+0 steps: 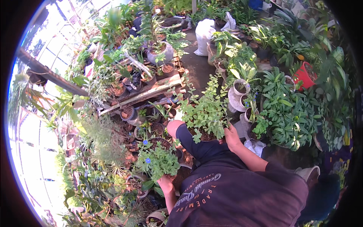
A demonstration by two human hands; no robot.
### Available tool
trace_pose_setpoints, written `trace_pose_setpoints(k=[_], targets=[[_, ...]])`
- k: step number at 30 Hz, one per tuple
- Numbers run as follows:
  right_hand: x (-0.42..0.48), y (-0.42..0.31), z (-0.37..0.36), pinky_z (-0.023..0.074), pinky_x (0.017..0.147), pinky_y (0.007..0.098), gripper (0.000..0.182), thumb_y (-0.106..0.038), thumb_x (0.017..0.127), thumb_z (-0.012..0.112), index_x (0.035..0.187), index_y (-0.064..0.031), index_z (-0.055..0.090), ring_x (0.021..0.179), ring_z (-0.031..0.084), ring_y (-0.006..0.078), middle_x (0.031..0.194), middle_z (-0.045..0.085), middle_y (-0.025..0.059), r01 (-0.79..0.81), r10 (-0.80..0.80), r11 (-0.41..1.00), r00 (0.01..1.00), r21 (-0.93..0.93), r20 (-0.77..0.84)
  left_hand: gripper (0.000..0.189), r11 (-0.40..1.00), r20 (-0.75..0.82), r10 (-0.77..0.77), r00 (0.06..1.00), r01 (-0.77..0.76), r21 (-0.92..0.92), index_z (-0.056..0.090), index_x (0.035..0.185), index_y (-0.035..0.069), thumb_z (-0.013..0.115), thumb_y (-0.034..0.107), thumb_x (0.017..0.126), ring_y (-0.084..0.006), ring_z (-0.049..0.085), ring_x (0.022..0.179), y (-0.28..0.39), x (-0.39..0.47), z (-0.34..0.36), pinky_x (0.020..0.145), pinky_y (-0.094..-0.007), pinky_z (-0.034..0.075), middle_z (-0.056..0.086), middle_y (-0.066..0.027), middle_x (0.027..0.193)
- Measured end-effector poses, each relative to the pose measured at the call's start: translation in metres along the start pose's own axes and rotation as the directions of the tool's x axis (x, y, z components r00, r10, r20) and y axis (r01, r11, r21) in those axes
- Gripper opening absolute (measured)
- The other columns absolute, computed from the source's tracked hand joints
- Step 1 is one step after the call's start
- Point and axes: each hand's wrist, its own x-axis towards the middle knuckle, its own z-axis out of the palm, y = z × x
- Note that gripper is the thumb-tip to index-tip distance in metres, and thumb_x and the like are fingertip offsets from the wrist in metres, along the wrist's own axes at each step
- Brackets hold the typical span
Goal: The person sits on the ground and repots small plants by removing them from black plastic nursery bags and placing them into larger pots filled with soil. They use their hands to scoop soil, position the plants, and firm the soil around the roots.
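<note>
A leafy green plant (205, 115) stands in a round flowerpot, its dark soil (208, 136) showing below the leaves. The pot is at my lap, in front of my dark shorts. My right hand (233, 137) grips the pot's right side near the rim. Lower left, my left hand (166, 181) is at the underside of a smaller plant (158, 163) with blue flowers. Leaves cover part of its fingers, so its hold on that plant is unclear. Beside this plant is a pot of soil (183, 171), partly hidden by my shirt.
A wooden bench (141, 96) with potted plants stands ahead on the left. A white sack (204, 37) sits on the dark walkway (194, 63). Pale pots (241, 86), dense foliage (289, 113) and a red pot (305, 76) line the right side. A beam (54, 75) crosses the left.
</note>
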Motion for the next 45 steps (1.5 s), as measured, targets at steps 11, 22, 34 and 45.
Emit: trace_pose_setpoints(k=[11, 22, 34, 45], targets=[[0.021, -0.053, -0.032, 0.0521, 0.045, 0.0276, 0.043, -0.005, 0.090, 0.044, 0.133, -0.0072, 0.045, 0.050, 0.059, 0.0157, 0.087, 0.060, 0.0081, 0.067, -0.051, 0.995, 0.982, 0.080, -0.183, 0.029, 0.879, 0.154, 0.012, 0.988, -0.084, 0.470, 0.052, 0.121, -0.004, 0.044, 0.015, 0.099, -0.0236, 0.067, 0.081, 0.055, 0.058, 0.118, 0.068, -0.0341, 0.059, 0.063, -0.0133, 0.101], [0.221, -0.096, -0.084, 0.0500, 0.045, 0.0285, 0.051, -0.008, 0.090, 0.044, 0.141, -0.0053, 0.039, 0.051, 0.056, 0.0146, 0.086, 0.058, 0.0074, -0.061, 0.062, 0.998, 0.961, 0.012, -0.268, 0.023, 0.946, 0.193, -0.287, 0.938, 0.246, 0.210, 0.054, 0.117, 0.004, 0.046, 0.019, 0.101, -0.0207, 0.064, 0.078, 0.052, 0.190, 0.316, 0.061, -0.0323, 0.054, 0.062, -0.0088, 0.099], [0.404, -0.195, -0.165, 0.0374, 0.061, 0.0232, 0.032, -0.014, 0.098, 0.049, 0.128, -0.0047, 0.050, 0.070, 0.042, 0.0050, 0.083, 0.050, -0.0063, 0.172, -0.170, 0.985, 0.932, -0.022, -0.319, 0.033, -0.203, 0.747, -0.172, 0.642, -0.765, 0.611, 0.061, 0.112, -0.003, 0.058, 0.011, 0.083, -0.0382, 0.063, 0.094, 0.036, 0.381, 0.497, 0.077, -0.0452, 0.055, 0.063, -0.0193, 0.111], [0.532, -0.259, -0.182, 0.0513, 0.065, 0.0300, 0.044, -0.015, 0.092, 0.047, 0.134, -0.0006, 0.045, 0.077, 0.057, 0.0135, 0.099, 0.060, 0.0050, 0.010, -0.064, 0.992, 0.900, -0.127, -0.432, 0.024, 0.912, 0.355, -0.350, 0.867, 0.229, 0.340, 0.049, 0.119, -0.004, 0.042, 0.010, 0.101, -0.0305, 0.068, 0.076, 0.119, 0.487, 0.696, 0.065, -0.0407, 0.060, 0.063, -0.0192, 0.097]])
